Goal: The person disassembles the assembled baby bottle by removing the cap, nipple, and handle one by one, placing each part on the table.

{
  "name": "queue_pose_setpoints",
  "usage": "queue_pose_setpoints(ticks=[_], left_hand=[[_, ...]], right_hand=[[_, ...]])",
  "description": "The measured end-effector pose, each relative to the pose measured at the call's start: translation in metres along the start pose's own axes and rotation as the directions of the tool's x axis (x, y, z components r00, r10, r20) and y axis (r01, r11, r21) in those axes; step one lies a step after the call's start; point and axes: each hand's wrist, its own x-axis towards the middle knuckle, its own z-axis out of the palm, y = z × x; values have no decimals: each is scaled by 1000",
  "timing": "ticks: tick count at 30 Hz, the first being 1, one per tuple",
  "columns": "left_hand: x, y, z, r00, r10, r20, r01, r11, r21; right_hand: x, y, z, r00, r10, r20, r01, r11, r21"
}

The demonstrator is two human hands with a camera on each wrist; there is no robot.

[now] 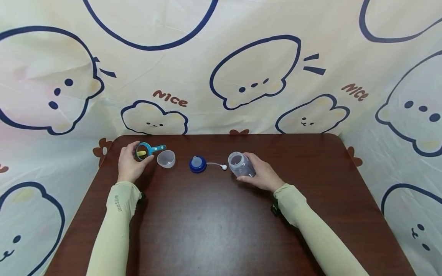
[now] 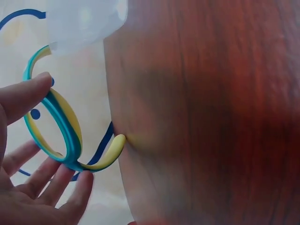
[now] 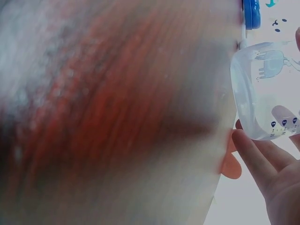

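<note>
My left hand (image 1: 131,164) holds a teal and yellow bottle handle ring (image 1: 149,148) at the table's far left. In the left wrist view its thumb and fingers lie on opposite sides of the ring (image 2: 70,136). Beside it stands a clear cup-shaped cap (image 1: 166,159). A blue bottle lid (image 1: 198,164) lies in the middle, its thin straw ending in a white weight (image 1: 224,167). My right hand (image 1: 259,172) grips a clear baby bottle (image 1: 241,165), its open mouth tilted toward the head camera. Printed markings show on the bottle's wall (image 3: 267,93) in the right wrist view.
The brown wooden table (image 1: 200,230) reaches toward the person. A cream curtain (image 1: 200,76) with blue cartoon outlines hangs behind its back edge and along both sides.
</note>
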Motion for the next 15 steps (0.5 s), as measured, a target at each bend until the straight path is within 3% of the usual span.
queue_pose_setpoints(ticks=[11,15], left_hand=[[3,2,2,999,-44,5,43,995,87],[3,4,3,999,-30,18,28,994,103]], right_hand=[[1,-1,0,1000,7,-4,-7,1000,-3],[1,0,1,1000,5,-5,-5,1000,4]])
